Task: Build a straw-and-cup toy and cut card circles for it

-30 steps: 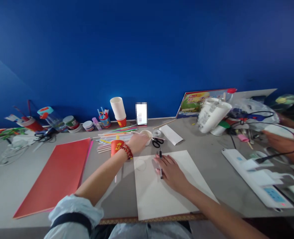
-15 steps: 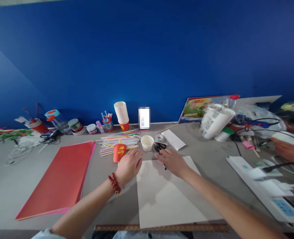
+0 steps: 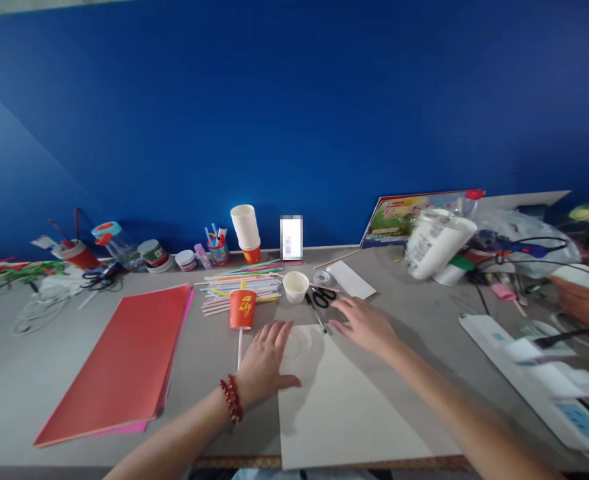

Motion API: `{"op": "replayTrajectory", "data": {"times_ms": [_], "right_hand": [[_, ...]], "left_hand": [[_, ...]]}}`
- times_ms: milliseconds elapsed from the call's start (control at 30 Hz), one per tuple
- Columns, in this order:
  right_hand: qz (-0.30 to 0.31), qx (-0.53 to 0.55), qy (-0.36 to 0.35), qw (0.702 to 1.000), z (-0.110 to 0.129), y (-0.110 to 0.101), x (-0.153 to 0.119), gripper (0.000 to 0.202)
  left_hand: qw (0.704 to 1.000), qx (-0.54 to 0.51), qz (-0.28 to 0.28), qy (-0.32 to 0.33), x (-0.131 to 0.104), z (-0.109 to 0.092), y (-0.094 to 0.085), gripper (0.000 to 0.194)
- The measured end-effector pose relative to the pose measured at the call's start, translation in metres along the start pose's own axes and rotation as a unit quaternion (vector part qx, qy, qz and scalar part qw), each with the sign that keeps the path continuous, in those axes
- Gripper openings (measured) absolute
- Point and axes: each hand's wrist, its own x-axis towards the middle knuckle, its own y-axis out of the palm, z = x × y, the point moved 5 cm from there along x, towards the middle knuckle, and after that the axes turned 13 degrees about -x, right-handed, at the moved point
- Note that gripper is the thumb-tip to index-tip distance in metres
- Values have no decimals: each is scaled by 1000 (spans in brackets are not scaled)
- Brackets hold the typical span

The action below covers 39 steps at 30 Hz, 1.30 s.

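Note:
A large white sheet of paper [image 3: 339, 407] lies in front of me, with a faint drawn circle near its top left. My left hand [image 3: 269, 360] rests with spread fingers over the sheet's left edge, holding nothing. My right hand [image 3: 367, 325] hovers at the upper right of the sheet, fingers apart. Left of its fingertips lie a pen [image 3: 316, 315] and black scissors [image 3: 320, 297]. A white paper cup [image 3: 295, 287] stands just beyond the sheet. The red paper cup [image 3: 243, 309] sits beyond my left hand, with a pale straw [image 3: 240, 348] running toward me.
Colored straws [image 3: 224, 288] lie behind the red cup. Red paper sheets [image 3: 119, 360] are stacked at left. Tape [image 3: 320, 277] and a folded white paper [image 3: 352, 280] lie behind the scissors. A power strip [image 3: 519, 380] is at right, near another person's arm [image 3: 582, 300].
The pen now lies beside the scissors, with my right hand off it and shifted right. My left hand has moved toward me and spread its fingers, uncovering the drawn circle.

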Motion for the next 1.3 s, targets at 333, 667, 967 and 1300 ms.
{"op": "replayTrajectory", "data": {"times_ms": [333,667,967,1300], "right_hand": [[40,145,-15,989,3,-9,-39,18],[53,213,-23,975,29,-17,-26,18],[57,172,17,983,3,-37,-10,22],[134,-20,118,984,-13,14,56,19]], "left_hand": [[986,-163,-16,34,-7,-1,4,104],[956,-282,-73,10,-17,-2,-18,103],[842,-518,13,-150,-10,16,5,40],[810,-561,-24,-169,-16,21,5,53]]}}
